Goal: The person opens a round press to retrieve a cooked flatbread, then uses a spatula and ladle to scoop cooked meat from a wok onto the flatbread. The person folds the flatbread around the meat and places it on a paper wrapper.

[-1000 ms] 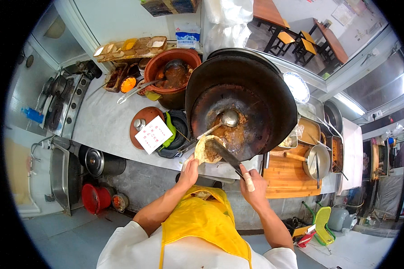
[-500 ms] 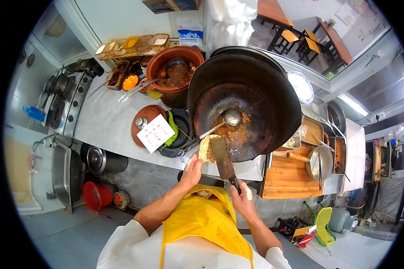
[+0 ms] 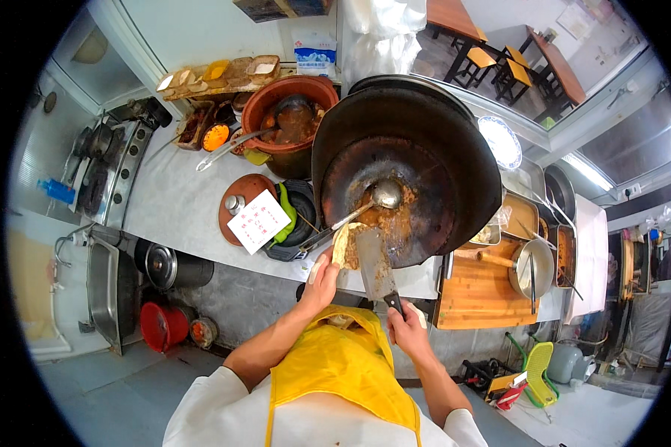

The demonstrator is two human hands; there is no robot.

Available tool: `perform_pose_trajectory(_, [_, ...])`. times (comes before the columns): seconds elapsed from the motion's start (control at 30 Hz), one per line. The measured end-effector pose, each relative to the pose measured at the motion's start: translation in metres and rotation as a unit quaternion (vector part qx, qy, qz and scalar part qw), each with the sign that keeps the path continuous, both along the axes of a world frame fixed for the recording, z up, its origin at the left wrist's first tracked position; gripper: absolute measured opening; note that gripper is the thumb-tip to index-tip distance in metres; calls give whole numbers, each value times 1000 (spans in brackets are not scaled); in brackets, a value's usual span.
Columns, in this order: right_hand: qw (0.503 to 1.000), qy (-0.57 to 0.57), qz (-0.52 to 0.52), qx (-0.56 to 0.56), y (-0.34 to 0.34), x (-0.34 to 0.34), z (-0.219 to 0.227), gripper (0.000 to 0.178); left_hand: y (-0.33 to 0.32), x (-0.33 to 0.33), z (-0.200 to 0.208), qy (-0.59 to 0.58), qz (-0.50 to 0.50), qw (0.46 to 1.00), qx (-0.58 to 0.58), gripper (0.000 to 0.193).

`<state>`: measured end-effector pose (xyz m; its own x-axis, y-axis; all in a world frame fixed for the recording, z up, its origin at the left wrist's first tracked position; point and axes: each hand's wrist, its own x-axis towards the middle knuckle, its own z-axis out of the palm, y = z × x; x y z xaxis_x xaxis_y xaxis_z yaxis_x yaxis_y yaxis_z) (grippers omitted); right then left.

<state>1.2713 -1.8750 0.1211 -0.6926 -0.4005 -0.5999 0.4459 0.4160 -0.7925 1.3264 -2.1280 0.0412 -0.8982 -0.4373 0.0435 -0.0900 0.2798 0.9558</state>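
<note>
My left hand [image 3: 322,284] is closed on a pale flatbread [image 3: 341,243], split open with brown chopped filling showing at its edge. A cleaver [image 3: 376,270] is gripped by its black handle in my right hand [image 3: 408,328]. Its wide blade, smeared with brown bits, lies right beside the bread's opening and covers part of the filling. Both are over the near rim of a big dark wok [image 3: 425,167]. Inside the wok, a metal ladle [image 3: 385,194] rests in brown chopped food and sauce, its handle slanting toward the bread.
Left of the wok stand a brown clay pot [image 3: 261,89] of stew with a ladle, and a black bowl [image 3: 303,216] holding green peppers. A wooden cutting board [image 3: 470,305] with a saucepan [image 3: 531,267] is at the right. A gas stove [image 3: 112,171] stands far left.
The cleaver blade has turned to show more of its flat face. My right hand has shifted slightly down and right. The bread stays nearly in place in my left hand.
</note>
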Motion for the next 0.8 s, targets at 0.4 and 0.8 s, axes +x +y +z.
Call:
perform_pose_trajectory(0.4, [956, 219, 148, 130, 30, 8, 36, 27, 1, -3, 6, -19, 15, 997, 73, 44])
perform_pose_trajectory(0.8, [985, 146, 73, 54, 13, -2, 7, 30, 4, -4, 0, -17, 20, 995, 97, 46])
